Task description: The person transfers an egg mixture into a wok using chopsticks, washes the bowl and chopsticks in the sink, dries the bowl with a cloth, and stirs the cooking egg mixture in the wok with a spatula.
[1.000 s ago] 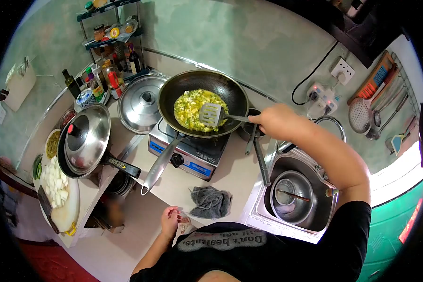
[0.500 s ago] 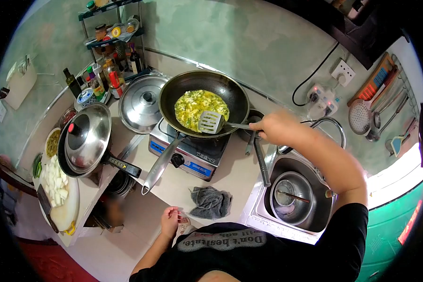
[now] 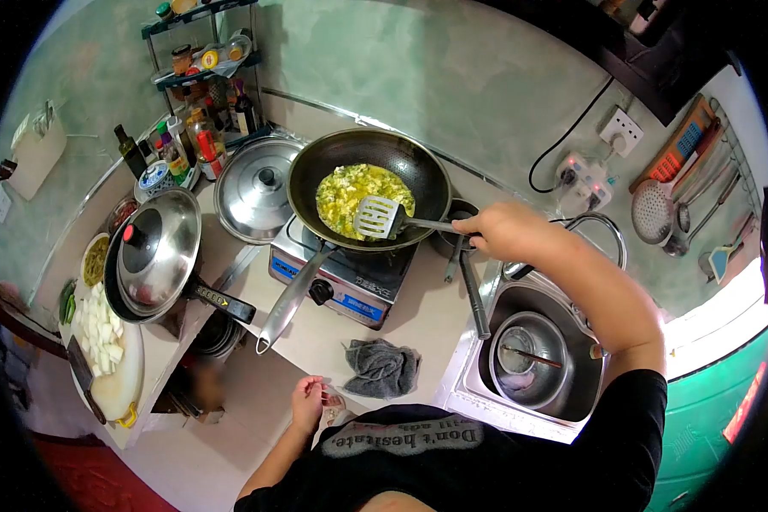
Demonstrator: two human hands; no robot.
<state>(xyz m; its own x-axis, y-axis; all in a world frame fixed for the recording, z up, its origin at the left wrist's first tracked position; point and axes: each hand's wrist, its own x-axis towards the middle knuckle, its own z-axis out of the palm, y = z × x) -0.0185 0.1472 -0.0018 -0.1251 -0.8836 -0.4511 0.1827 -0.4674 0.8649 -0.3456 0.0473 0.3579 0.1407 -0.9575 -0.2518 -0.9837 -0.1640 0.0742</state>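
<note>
My right hand (image 3: 505,231) is closed round the handle of a slotted metal spatula (image 3: 379,217). The spatula's head rests over a yellow and green egg-like mixture (image 3: 350,191) in a dark wok (image 3: 427,175). The wok sits on a portable stove (image 3: 363,290), its metal handle pointing toward the front left. Low in front of my body, my left hand (image 3: 309,399) hangs with its fingers curled but apart, holding nothing. Nearest to it on the counter is a crumpled grey cloth (image 3: 382,369).
A lidded pan (image 3: 158,256) stands left, beside a board (image 3: 121,397) with white chunks and a knife (image 3: 85,375). Behind are a large lid (image 3: 256,188) and bottles (image 3: 206,149). Right is a sink (image 3: 584,388) holding metal bowls (image 3: 555,341); utensils (image 3: 654,213) hang beyond.
My right hand and the spatula have shifted slightly; the spatula's head has moved a little left and down over the egg mixture. My left hand stays where it was.
</note>
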